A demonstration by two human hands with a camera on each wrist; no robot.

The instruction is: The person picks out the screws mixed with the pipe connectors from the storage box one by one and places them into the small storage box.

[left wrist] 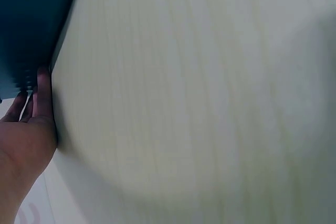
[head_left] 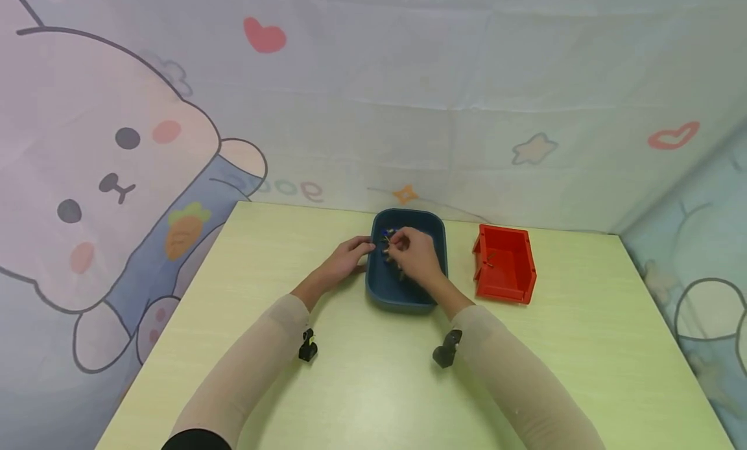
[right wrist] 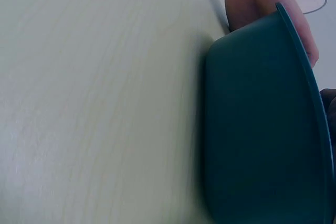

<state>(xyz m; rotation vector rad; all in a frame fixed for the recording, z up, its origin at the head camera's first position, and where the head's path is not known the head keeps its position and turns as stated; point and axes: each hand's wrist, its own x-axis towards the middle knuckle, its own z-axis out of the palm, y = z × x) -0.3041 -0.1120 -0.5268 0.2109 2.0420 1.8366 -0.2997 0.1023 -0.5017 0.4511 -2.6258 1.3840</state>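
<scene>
Basin (head_left: 386,292): dark blue-green with rounded corners, standing on the far middle of the worktop (head_left: 373,378), the left hand at its left side and the right hand over its inside.
Small pieces (head_left: 401,275): lying loose in the basin around the right hand's fingertips; most are tan, with a bit of blue toward the far left, too small to make out clearly.
Right hand (head_left: 417,254): reaching over the near right side of the basin; its grip is pinched, thumb and finger together on a thin yellowish piece (head_left: 386,238).
Left hand (head_left: 344,259): at the left side of the basin; its grip holds the rim, with fingers along the outer wall in the left wrist view.
Red tray (head_left: 506,281): right of the basin and apart from it, near the worktop's far edge, a small yellowish bit (head_left: 491,258) lying toward its left side.
Sleeves (head_left: 257,359): pale on both arms, with a small black device (head_left: 308,345) at the left wrist and another at the right.
Backdrop (head_left: 373,67): pale cloth beyond the worktop, printed with a large bear (head_left: 117,177) at left, hearts and a star.
</scene>
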